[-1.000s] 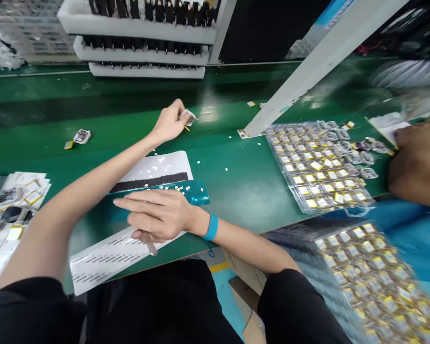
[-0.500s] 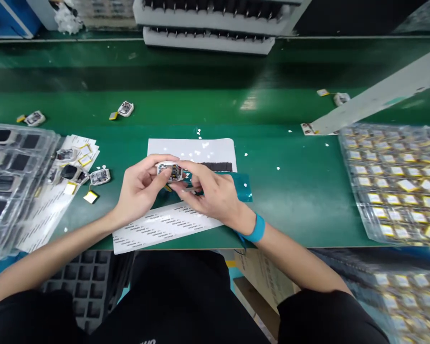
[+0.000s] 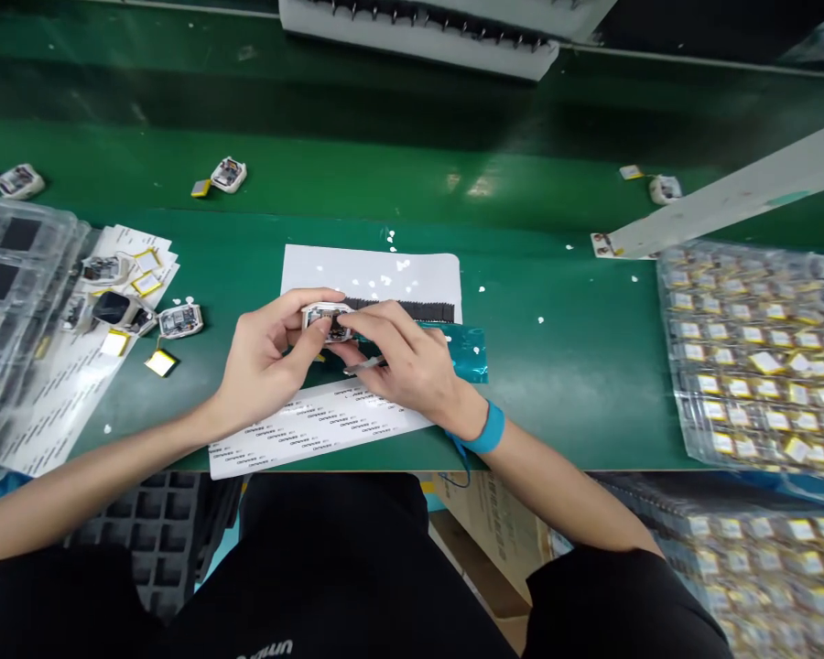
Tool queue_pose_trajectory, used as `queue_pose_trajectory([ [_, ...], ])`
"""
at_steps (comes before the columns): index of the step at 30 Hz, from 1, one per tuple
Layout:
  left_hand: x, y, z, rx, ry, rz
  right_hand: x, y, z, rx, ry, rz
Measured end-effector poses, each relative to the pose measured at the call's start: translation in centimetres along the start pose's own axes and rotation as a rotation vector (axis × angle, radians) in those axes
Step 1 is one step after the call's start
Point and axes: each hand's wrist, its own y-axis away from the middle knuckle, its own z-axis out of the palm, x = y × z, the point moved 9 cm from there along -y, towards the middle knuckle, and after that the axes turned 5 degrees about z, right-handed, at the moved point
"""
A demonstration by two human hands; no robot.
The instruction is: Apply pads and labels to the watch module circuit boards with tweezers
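- White casing (image 3: pixel 316 312), open-faced, with exposed circuitry: held above the desk (image 3: pixel 556 384), between the left hand (image 3: pixel 265 357) and the right hand (image 3: pixel 418 366), at their fingertips.
- Left hand: closed on the casing's left side, thumb lying over the open face.
- Right hand: index finger against the casing's right part; other fingers bent round a slim, pale implement (image 3: pixel 363 367), its kind unclear.
- Handling, as judged: light and stiff, probably smooth enough to slip, inner parts fragile; best gripped by the outer rim, clear of the circuitry.
- Surroundings: printed sheet (image 3: pixel 316 430) nearer the body; black strips (image 3: pixel 412 309) near the fingers.
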Motion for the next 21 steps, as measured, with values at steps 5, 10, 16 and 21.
queue_pose_trajectory([
  [5,0.6,-0.1,-0.3,0.025,-0.014,0.039,0.4,-0.3,-0.7,0.032,-0.084,0.028],
  [10,0.5,-0.2,-0.2,-0.026,-0.096,-0.001,0.1,-0.3,-0.5,0.018,-0.084,0.023],
  [16,0.2,-0.6,-0.5,-0.045,-0.06,-0.033,0.6,-0.5,0.2,-0.055,-0.273,0.069],
  [21,-0.6,-0.3,-0.6,-0.038,-0.075,-0.093,0.9,-0.6,0.3,-0.039,-0.418,0.068],
])
